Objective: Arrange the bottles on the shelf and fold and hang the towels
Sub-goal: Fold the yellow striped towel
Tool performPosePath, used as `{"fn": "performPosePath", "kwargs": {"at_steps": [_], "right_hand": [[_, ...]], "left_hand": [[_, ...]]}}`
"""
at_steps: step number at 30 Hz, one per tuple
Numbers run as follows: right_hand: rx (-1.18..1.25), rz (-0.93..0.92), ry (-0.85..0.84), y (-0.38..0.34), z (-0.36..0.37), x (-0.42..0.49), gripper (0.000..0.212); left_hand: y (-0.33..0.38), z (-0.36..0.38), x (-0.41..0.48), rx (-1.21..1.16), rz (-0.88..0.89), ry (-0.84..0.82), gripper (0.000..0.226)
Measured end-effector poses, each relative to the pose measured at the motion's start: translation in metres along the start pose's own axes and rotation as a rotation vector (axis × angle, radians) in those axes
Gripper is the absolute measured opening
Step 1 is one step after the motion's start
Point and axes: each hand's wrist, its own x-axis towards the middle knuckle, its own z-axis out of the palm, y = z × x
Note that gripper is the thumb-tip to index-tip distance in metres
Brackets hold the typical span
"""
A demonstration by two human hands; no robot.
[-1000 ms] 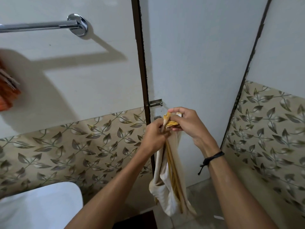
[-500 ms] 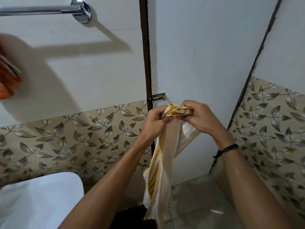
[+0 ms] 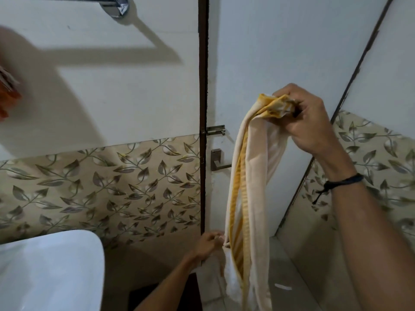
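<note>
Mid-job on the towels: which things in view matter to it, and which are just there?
Job: striped towel, gripped by right hand at the top and pinched by left hand lower down; towel rail; orange cloth at the left edge, blurred.
Just there: door bolt; door handle; white fixture; wristband.

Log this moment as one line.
right hand: grips bunched top of towel | left hand: pinches towel low down | towel: hangs lengthwise between hands | hung: not yet
</note>
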Motion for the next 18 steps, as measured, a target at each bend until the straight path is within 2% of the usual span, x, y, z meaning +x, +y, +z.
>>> {"fn": "performPosePath", "kwargs": {"at_steps": [3, 6, 9, 11, 13, 15, 18], "right_hand": [[-0.038, 0.004, 0.019, -0.003, -0.022, 0.011, 0.020], [-0.089, 0.031, 0.044, -0.003, -0.048, 0.020, 0.026], [-0.078, 0.078, 0.083, -0.006, -0.073, 0.024, 0.051], [-0.059, 0.103, 0.152, -0.005, -0.086, 0.026, 0.051], [-0.041, 0.113, 0.247, -0.006, -0.097, 0.025, 0.039], [-0.014, 0.114, 0.321, -0.006, -0.103, 0.025, 0.031], [-0.002, 0.116, 0.344, -0.005, -0.104, 0.026, 0.026]], "left_hand": [[-0.021, 0.022, 0.022, -0.039, -0.062, 0.055, 0.009], [-0.008, 0.039, 0.019, -0.298, -0.237, 0.165, 0.025], [-0.016, 0.048, 0.019, -0.475, -0.309, 0.306, 0.027], [-0.027, 0.049, 0.014, -0.544, -0.352, 0.374, 0.021], [-0.044, 0.049, 0.009, -0.599, -0.430, 0.416, 0.016], [-0.067, 0.046, 0.007, -0.570, -0.511, 0.522, 0.007], [-0.083, 0.034, 0.013, -0.344, -0.450, 0.701, 0.039]]}}
